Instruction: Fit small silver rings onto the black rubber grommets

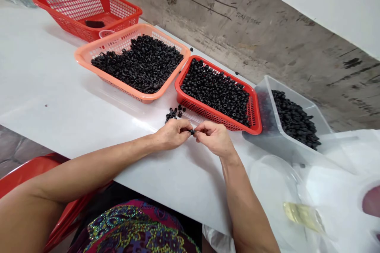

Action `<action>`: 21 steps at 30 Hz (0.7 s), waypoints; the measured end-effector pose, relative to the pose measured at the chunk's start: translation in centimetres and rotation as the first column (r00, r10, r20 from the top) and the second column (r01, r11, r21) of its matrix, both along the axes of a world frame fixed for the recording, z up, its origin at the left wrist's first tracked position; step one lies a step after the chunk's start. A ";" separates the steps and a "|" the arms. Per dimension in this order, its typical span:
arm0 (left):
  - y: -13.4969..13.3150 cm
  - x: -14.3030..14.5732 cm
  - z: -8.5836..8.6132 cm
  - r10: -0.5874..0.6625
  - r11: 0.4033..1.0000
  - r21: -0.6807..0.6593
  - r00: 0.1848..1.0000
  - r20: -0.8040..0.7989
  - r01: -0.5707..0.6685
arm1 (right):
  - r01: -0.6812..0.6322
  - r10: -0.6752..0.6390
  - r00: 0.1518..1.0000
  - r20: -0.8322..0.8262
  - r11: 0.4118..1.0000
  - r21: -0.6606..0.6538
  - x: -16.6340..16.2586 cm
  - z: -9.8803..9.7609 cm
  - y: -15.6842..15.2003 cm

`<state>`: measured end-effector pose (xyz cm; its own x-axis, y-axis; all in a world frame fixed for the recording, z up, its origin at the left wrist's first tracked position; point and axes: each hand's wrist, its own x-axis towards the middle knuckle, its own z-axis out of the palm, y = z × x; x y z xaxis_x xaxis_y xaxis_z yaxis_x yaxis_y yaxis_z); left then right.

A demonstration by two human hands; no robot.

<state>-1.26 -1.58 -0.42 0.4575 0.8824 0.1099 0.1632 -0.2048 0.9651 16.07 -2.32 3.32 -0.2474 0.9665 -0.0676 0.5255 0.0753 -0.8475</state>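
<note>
My left hand (pixel 172 133) and my right hand (pixel 216 137) meet over the white table, fingertips pinched on a small black plastic part (pixel 192 131) between them. Its exact kind is too small to make out, and the fingers cover most of it. Just beyond my left hand lies a small pile of loose black pieces (pixel 172 114). A red basket (pixel 257 120) of round black ring-like caps stands right behind my hands. To its left, an orange basket (pixel 86 58) holds many small black pieces.
A clear plastic bin (pixel 276 112) of black parts stands at the right, with a clear round lid (pixel 273 174) and a yellowish bottle-like item (pixel 303 215) nearer me. A red basket (pixel 63 21) with one dark object sits far left. A concrete wall (pixel 208 19) borders the table's back.
</note>
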 end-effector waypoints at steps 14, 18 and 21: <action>-0.1 -0.4 0.4 -0.006 0.995 0.097 1.000 -0.015 0.007 | 0.031 -0.063 0.972 -0.225 0.989 -0.143 -0.4 -0.5 0.0; 0.0 -0.4 0.2 -0.013 0.995 0.103 0.999 -0.035 0.016 | 0.064 -0.070 0.991 -0.112 0.996 -0.056 -0.7 -0.4 -0.1; -0.1 -0.2 0.2 -0.006 1.000 0.018 1.000 0.023 0.005 | 0.064 -0.074 0.982 -0.172 0.996 -0.063 -0.6 -0.4 0.0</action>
<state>-1.49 -1.66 -0.24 0.4596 0.8776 0.1363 0.1402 -0.2232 0.9646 15.50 -2.34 2.92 -0.1927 0.9776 -0.0850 0.3715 -0.0075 -0.9284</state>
